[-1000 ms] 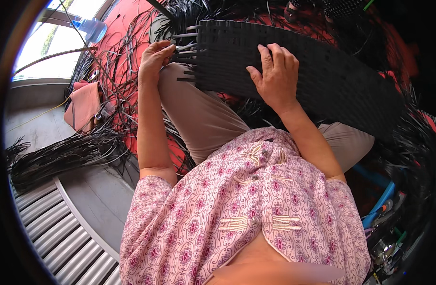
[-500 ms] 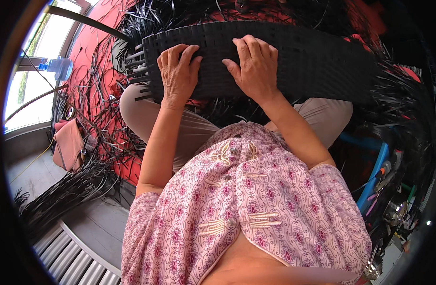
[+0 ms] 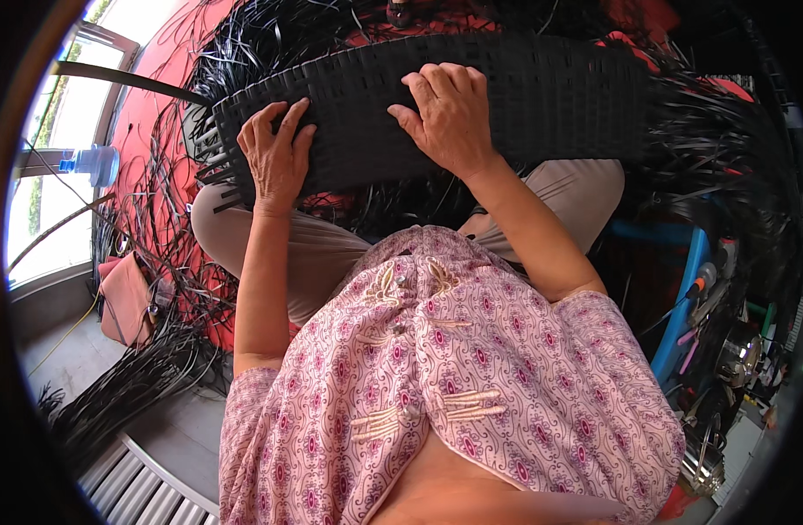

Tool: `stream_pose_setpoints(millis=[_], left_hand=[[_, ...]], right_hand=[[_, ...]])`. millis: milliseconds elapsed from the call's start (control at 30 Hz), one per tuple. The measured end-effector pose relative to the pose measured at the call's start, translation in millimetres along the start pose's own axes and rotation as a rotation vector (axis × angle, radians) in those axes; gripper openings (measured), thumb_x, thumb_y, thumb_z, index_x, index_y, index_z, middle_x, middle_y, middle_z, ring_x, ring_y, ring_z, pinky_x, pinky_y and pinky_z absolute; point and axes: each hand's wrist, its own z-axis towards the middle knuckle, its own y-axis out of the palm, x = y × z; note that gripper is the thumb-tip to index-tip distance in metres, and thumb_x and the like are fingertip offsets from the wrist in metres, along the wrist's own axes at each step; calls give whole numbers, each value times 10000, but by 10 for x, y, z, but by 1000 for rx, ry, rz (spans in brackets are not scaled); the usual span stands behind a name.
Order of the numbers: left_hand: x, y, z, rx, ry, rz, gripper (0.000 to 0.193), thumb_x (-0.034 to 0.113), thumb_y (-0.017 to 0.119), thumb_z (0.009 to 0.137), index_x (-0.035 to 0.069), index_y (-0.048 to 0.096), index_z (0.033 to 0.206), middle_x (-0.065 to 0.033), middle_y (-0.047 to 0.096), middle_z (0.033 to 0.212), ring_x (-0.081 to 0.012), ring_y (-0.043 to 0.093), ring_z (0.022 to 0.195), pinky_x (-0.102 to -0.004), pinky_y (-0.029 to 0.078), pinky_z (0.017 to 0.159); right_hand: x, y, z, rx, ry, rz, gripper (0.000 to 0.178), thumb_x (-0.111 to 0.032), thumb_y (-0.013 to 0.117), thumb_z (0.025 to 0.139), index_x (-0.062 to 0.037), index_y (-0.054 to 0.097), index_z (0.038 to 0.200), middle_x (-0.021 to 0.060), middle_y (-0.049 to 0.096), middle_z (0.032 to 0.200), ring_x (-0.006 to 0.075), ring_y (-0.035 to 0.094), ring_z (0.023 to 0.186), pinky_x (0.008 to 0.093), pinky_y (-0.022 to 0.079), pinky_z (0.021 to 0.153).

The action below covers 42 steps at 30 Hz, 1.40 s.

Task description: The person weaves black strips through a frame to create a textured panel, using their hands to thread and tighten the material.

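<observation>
A long black panel woven from flat strips (image 3: pixel 559 109) lies across my crossed legs, with loose strip ends sticking out at its left and right sides. My left hand (image 3: pixel 274 157) rests on its left part, the fingers bent and apart, the thumb away from the index finger. Nearer the middle, my right hand (image 3: pixel 452 118) lies on the weave with its fingertips close to the far edge and its thumb spread. Neither hand shows anything between its fingers. The underside of the panel is hidden.
Loose black strips (image 3: pixel 244 52) cover much of the red floor mat (image 3: pixel 161 66). A strip bundle (image 3: pixel 130 385) and a pinkish bag (image 3: pixel 126 299) lie at the left, below a clear blue bottle (image 3: pixel 99 164). A blue-edged container (image 3: pixel 692 280) and tools stand at the right.
My left hand has slid left and slightly nearer along the panel, widening the gap between my hands. The view has shifted, so the panel and my legs appear further left.
</observation>
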Motion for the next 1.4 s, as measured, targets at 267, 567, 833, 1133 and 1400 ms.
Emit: stream_pose_setpoints(millis=[267, 567, 833, 1133, 1400], left_hand=[[-4, 30, 29, 5, 8, -8, 339, 262, 704, 900, 202, 708, 1233, -54, 577, 1205, -248, 494, 1149, -401, 339, 1031], [-35, 58, 107, -24, 42, 17, 362, 250, 661, 924, 159, 672, 1274, -73, 581, 1233, -261, 516, 1180, -412, 345, 1032], [-68, 125, 134, -61, 26, 29, 378, 247, 661, 929, 156, 664, 1297, -88, 577, 1258, -275, 503, 1200, -424, 341, 1052], [-846, 234, 316, -56, 105, 5, 363, 244, 613, 965, 124, 647, 1306, -118, 575, 1247, -292, 509, 1191, -420, 348, 1062], [-446, 58, 660, -162, -32, 169, 324, 117, 639, 893, 136, 671, 1215, -86, 633, 1199, -286, 572, 1163, -457, 396, 1003]], right_hand=[[262, -161, -80, 35, 28, 78, 453, -365, 792, 775, -97, 652, 1112, 36, 564, 1099, 234, 527, 1060, 424, 382, 948], [784, -302, -189, 41, 66, -49, 418, -428, 738, 825, -126, 645, 1099, 12, 566, 1056, 214, 521, 1028, 423, 366, 942], [1049, -365, -201, 45, 28, -39, 440, -489, 695, 854, -113, 637, 1076, 21, 578, 1060, 222, 542, 1007, 399, 395, 918], [474, -101, -88, 89, 139, -16, 426, -413, 738, 788, -76, 603, 1011, 75, 530, 1004, 266, 504, 994, 457, 365, 939], [269, -18, -40, 112, 211, -38, 440, -341, 757, 786, -75, 582, 1089, 78, 534, 1097, 271, 507, 1050, 460, 362, 926]])
